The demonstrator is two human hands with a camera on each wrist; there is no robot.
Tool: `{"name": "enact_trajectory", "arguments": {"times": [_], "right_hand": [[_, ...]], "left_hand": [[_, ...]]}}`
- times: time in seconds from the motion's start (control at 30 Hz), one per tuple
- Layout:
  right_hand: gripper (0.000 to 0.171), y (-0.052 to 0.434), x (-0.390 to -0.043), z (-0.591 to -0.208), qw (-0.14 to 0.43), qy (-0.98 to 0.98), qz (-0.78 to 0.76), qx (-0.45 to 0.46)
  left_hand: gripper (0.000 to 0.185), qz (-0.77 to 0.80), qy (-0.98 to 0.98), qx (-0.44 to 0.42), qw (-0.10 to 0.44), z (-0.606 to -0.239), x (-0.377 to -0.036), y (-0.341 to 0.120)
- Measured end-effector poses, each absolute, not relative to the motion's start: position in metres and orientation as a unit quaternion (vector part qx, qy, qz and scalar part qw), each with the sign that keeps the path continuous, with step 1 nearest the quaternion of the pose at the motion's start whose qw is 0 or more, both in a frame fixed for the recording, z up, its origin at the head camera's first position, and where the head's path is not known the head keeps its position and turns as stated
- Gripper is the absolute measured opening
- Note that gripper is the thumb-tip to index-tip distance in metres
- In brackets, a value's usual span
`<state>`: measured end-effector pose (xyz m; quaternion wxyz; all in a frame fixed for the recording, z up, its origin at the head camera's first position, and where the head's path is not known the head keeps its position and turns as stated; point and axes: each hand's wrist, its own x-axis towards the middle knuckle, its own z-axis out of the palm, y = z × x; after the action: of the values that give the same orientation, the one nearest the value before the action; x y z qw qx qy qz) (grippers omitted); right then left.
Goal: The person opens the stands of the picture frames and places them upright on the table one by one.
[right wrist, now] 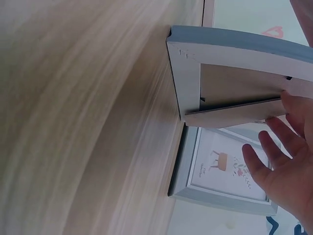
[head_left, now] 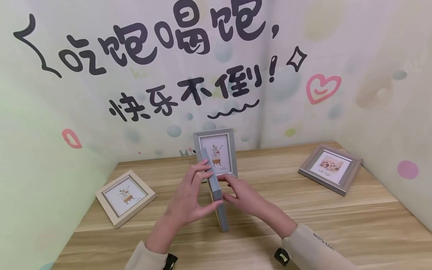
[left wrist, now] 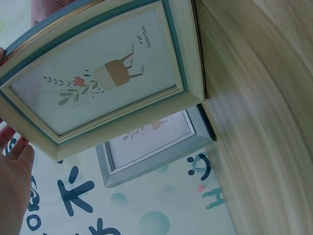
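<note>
We hold a blue-edged picture frame (head_left: 216, 191) on edge at table centre, its bottom edge touching the wooden table (head_left: 303, 225). Our left hand (head_left: 190, 198) grips it from 9 o'clock: fingers curled over the top edge, thumb pressed to the near side. Our right hand (head_left: 243, 195) meets it from 3 o'clock with fingers nearly straight, resting against the frame's back; the right wrist view shows them spread loosely at the back panel (right wrist: 234, 115).

The left wrist view shows the front, a plant print behind glass.

Directly behind, at 12 o'clock, a grey frame (head_left: 216, 152) stands upright against the wall. A light wooden frame (head_left: 125, 197) lies flat at 9 o'clock. A silver frame (head_left: 330, 168) lies at 2 o'clock.
</note>
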<state>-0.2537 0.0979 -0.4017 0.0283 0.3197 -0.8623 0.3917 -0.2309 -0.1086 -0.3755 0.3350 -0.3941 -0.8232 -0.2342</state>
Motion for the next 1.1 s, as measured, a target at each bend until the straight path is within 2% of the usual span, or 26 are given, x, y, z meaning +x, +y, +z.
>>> {"name": "enact_trajectory", "arguments": {"times": [0.43,0.73,1.1], "right_hand": [[0.033,0.098,-0.255,-0.394,0.069,-0.889,0.328,0.312],[0.032,0.096,-0.253,-0.389,0.104,-0.899,0.286,0.314],[0.038,0.098,-0.255,-0.384,0.081,-0.914,0.24,0.318]], "left_hand": [[0.066,-0.236,-0.821,-0.395,0.337,-0.375,-0.232,-0.107],[0.066,-0.237,-0.819,-0.398,0.34,-0.374,-0.232,-0.107],[0.067,-0.231,-0.824,-0.396,0.332,-0.373,-0.232,-0.105]]}}
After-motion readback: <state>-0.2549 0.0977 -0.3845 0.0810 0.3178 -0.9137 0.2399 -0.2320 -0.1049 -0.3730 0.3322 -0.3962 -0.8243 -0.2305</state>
